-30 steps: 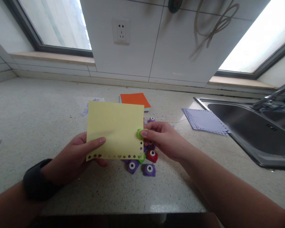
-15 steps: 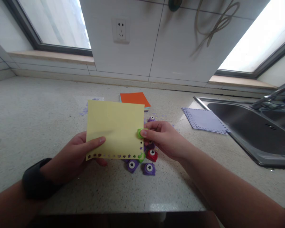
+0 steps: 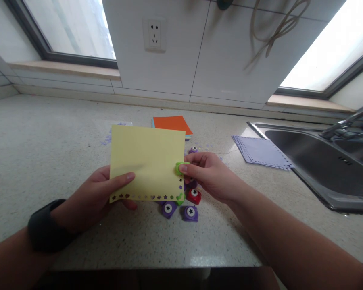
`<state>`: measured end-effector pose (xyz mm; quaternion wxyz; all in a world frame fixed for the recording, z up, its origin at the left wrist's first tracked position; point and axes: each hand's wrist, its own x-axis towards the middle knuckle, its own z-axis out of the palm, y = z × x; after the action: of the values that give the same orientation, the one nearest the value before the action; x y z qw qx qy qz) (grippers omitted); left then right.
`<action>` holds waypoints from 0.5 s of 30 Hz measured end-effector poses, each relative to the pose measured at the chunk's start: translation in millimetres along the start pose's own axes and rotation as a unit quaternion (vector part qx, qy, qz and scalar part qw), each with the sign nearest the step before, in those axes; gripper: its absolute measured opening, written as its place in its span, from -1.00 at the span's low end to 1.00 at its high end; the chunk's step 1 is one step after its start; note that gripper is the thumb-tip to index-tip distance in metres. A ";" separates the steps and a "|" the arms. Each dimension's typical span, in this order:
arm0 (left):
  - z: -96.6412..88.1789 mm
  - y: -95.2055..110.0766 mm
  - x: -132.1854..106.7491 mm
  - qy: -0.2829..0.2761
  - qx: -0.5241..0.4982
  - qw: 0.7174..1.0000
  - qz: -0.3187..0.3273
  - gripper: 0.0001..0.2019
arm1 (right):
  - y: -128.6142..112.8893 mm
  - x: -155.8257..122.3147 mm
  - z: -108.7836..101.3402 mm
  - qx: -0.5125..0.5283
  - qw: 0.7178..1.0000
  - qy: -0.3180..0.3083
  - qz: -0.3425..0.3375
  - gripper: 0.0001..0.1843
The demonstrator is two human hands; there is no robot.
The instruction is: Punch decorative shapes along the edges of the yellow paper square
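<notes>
My left hand (image 3: 107,187) grips a sheet of yellow paper (image 3: 147,161) at its lower left, thumb on top and fingers underneath. Small punched shapes, stars and hearts among them, run along the sheet's bottom edge and partway up its right edge. Pinched in my right hand (image 3: 205,173) is a green craft punch (image 3: 180,168), set over the right edge of the paper with my thumb on it. Below and beside the sheet lie more punches: a red one (image 3: 194,195), a purple one (image 3: 168,209), another purple one (image 3: 190,213) and others partly hidden.
Behind the yellow sheet rests a stack of coloured paper with orange on top (image 3: 172,124). Purple punched sheets (image 3: 261,152) lie at the right, touching the rim of a steel sink (image 3: 314,201). Purple scraps (image 3: 107,139) are scattered at the left on the speckled counter (image 3: 48,153).
Both hands, the paper and the green punch keep nearly the same places. The view has shifted very slightly.
</notes>
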<state>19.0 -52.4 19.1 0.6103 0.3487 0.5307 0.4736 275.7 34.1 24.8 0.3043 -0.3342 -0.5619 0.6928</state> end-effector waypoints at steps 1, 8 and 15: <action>-0.1 0.1 0.2 0.001 -0.001 1.000 0.000 -0.66 | -0.1 0.0 0.3 -0.003 1.000 0.000 -0.001 -0.68; -0.6 -0.3 1.8 -0.002 -0.005 1.000 0.005 -0.69 | -1.1 -1.1 2.4 -0.006 1.000 0.004 -0.005 -0.70; -0.3 -0.5 0.6 0.005 -0.004 1.000 0.005 -0.70 | -1.4 -0.8 3.5 -0.010 1.000 0.009 -0.006 -0.70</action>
<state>18.8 -52.1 18.4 0.6070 0.3468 0.5300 0.4800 273.4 31.7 26.8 0.3098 -0.3399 -0.5681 0.6824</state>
